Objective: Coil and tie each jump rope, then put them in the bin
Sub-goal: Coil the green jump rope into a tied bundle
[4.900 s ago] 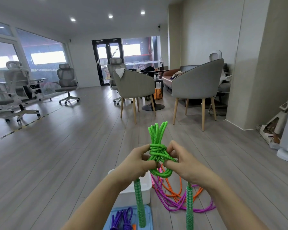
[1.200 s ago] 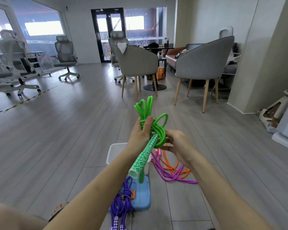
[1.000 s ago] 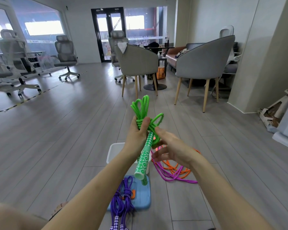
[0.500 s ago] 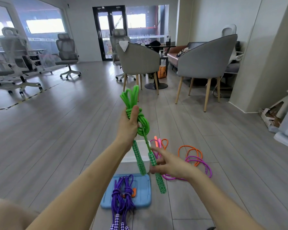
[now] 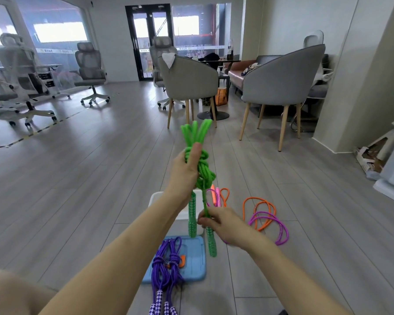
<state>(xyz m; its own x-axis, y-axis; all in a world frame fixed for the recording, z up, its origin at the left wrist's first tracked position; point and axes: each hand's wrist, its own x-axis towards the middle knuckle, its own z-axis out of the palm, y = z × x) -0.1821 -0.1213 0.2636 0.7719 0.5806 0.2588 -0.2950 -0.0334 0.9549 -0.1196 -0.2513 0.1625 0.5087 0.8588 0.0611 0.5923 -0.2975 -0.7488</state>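
1. Head view, direction: the green jump rope (image 5: 201, 164) is held up in front of the person with its long axis near upright. Its looped end fans out at the top, the knot sits at mid-height, and its two patterned handles (image 5: 192, 215) hang down over the white bin (image 5: 156, 197).
2. Head view, hands: the left hand (image 5: 184, 171) grips the coil at the knot, thumb pressed up along the strands. The right hand (image 5: 218, 223) is lower and pinches the green cord just above the right-hand handle.
3. Head view, count: one green rope in the hands; one purple rope (image 5: 166, 267), coiled and tied, lying across the blue lid (image 5: 195, 258) with its handles toward the camera; one orange rope (image 5: 258, 206) and one pink rope (image 5: 273, 226) lying loose on the floor (image 5: 77, 189) right of the bin. That makes four ropes, one bin and one lid.
4. Head view, change: half a second ago the right hand's fingers were spread beside the handle; now they have closed on the cord. The left hand has stayed clamped on the knot, and the bundle sits slightly further right in view.
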